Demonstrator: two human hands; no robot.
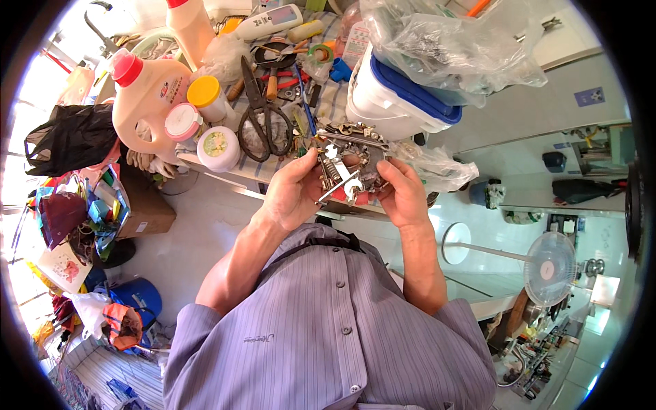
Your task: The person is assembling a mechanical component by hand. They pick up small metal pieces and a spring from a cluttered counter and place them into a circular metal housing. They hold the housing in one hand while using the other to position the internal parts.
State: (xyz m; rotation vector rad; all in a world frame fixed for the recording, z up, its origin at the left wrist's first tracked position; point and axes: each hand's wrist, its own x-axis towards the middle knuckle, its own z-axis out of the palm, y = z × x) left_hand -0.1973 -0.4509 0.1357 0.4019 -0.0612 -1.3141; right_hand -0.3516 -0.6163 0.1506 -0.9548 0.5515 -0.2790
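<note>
My left hand (292,190) and my right hand (408,193) are closed on opposite sides of a tray (372,169) heaped with metal hardware. The tray's walls are mostly hidden by its load and my fingers. A shiny open-ended wrench (352,184) lies on top, between my hands. Beside it are a threaded bolt or spring and a thin metal rod (335,190). More wrenches (355,130) sit at the far side of the heap. Large black-handled scissors (257,126) lie on the table just beyond my left hand.
On the table's left stand a detergent jug (147,102), a yellow-lidded jar (205,94) and a white round tub (219,149). A blue-lidded white bucket (393,102) with plastic bags (451,51) stands to the right. A cardboard box (147,198) and a fan (550,268) flank me.
</note>
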